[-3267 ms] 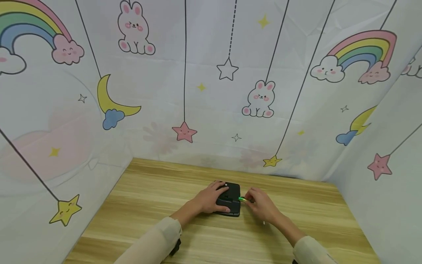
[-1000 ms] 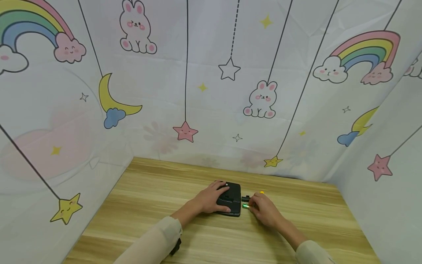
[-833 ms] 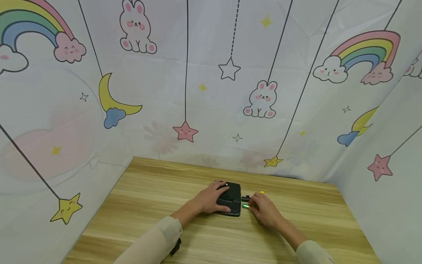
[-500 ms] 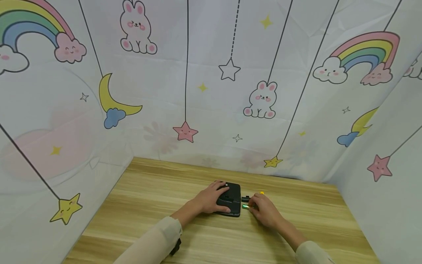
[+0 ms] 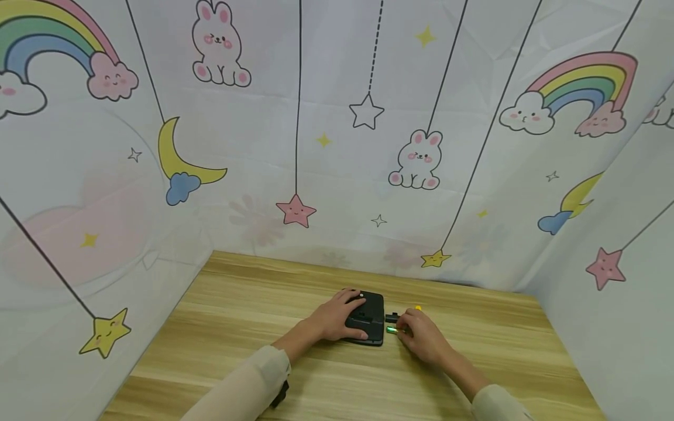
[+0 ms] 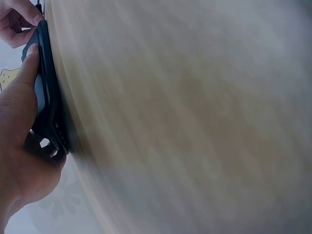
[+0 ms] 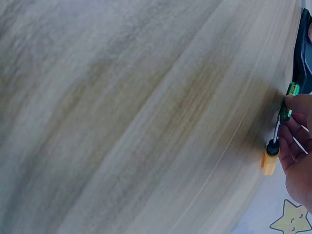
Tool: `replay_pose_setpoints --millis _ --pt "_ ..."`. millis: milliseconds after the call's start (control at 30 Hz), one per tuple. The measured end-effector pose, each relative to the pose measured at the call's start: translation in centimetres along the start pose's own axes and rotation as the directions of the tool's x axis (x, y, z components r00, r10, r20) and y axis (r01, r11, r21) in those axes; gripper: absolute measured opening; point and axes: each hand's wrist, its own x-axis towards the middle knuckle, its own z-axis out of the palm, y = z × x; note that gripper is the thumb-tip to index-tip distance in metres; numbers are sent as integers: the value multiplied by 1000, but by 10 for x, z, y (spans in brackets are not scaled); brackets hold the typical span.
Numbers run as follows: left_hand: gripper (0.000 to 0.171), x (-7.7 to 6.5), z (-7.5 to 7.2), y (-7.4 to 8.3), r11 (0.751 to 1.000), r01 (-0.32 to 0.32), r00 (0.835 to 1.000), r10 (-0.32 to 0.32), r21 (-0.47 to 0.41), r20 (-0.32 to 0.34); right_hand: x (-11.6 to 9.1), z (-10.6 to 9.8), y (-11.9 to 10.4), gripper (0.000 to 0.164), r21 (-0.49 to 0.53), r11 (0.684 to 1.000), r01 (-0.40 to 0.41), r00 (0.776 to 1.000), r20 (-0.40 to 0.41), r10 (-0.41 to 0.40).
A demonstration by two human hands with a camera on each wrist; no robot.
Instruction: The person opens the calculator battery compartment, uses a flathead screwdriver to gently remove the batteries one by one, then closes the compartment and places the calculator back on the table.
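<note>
My left hand [image 5: 333, 317] rests across a flat black device [image 5: 374, 316], fingers spread over its top. In the left wrist view the thumb [image 6: 30, 66] lies on the upper face. Just right of the device, my right hand [image 5: 423, 336] pinches a small shiny green battery [image 5: 392, 330] between thumb and fingertips. The green battery [image 7: 293, 89] pokes out past the fingers in the right wrist view. A small black piece [image 5: 392, 317], like a battery cover, lies between device and right hand; part of it is hidden by the fingers.
A screwdriver with a yellow-orange handle [image 7: 269, 161] and metal shaft lies behind my right hand; only its yellow end [image 5: 418, 307] shows from the head. The wooden table [image 5: 253, 304] meets a printed white cloth wall [image 5: 263, 146] at the back and sides.
Since 3.3 s ago the right hand has shifted slightly right and nearer with the green battery, away from the device's edge. The black piece and yellow end now show. The left hand stays.
</note>
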Motion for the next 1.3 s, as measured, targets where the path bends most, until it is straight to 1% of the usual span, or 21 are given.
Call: replay_pose_setpoints --millis 333,733,900,1300 --pt "92 -1 -2 1 1000 -2 1000 2 -5 0 0 0 0 13 -6 1000 12 1000 -7 -12" --pt "91 -2 -3 2 1000 -13 1000 13 -5 -5 0 -2 -2 14 -16 1000 -7 1000 0 7" --pt "92 -2 -3 2 1000 -13 1000 13 -8 -6 1 -4 -2 15 -27 1000 -3 1000 -7 3" --pt "94 0 1 -1 1000 -11 1000 11 -11 -9 2 -8 -1 15 -15 1000 8 1000 -12 -8"
